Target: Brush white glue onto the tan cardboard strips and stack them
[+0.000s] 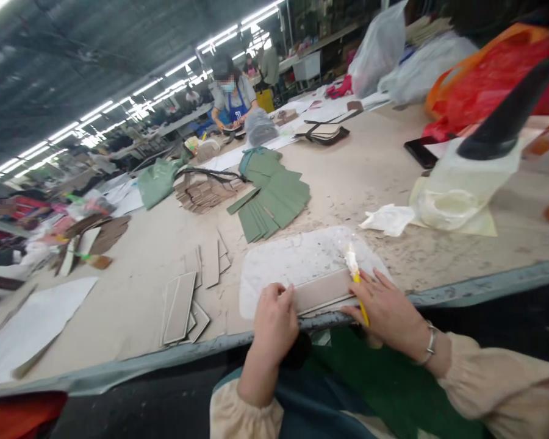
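A beige rectangular panel lies along the near edge of a white board at the table's front. My left hand is closed on the panel's left end, thumb and fingers pinched together. In my right hand is a yellow-handled brush, its head coated in something white. Fingers of that hand also rest by the panel's right end. Left of the board lie several loose beige panels with pale edges. Beyond it are fanned green pieces.
A cloudy plastic container with a black top stands at the right, near a crumpled white scrap and a phone. Bundled brown pieces lie farther back. Across the table a person works.
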Available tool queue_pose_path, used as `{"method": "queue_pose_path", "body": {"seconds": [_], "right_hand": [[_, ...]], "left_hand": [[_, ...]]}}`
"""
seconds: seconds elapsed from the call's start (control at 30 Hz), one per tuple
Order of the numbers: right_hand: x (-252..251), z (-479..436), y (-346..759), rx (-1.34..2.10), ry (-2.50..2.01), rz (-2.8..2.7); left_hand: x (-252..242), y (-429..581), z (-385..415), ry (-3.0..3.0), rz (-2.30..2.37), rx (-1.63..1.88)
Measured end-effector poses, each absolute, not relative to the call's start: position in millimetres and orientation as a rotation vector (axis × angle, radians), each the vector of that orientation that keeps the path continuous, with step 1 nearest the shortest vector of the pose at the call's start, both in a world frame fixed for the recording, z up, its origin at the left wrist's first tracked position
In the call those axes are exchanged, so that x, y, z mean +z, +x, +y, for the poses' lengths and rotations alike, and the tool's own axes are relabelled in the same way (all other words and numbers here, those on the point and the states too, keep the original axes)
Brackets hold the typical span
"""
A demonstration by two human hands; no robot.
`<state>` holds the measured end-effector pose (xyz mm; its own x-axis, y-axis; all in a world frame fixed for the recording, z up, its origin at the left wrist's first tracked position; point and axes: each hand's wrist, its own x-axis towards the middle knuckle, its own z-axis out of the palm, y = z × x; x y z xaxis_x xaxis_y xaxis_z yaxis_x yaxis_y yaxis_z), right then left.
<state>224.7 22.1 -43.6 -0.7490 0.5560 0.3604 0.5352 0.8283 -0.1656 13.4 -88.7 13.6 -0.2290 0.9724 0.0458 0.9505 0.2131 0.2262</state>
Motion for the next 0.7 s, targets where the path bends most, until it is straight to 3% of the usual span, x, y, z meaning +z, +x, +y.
{"method": "queue_pose_path", "body": {"seconds": [0.2, 0.7], "right_hand": [[-43, 23, 224, 0.007, -0.789, -2.65], [-30, 16, 222, 0.151, -0.932, -2.614]], "left_hand": [[-17, 72, -90, 2.219, 2.013, 0.188], [-29, 30, -118, 2.258, 2.326, -0.03]]}}
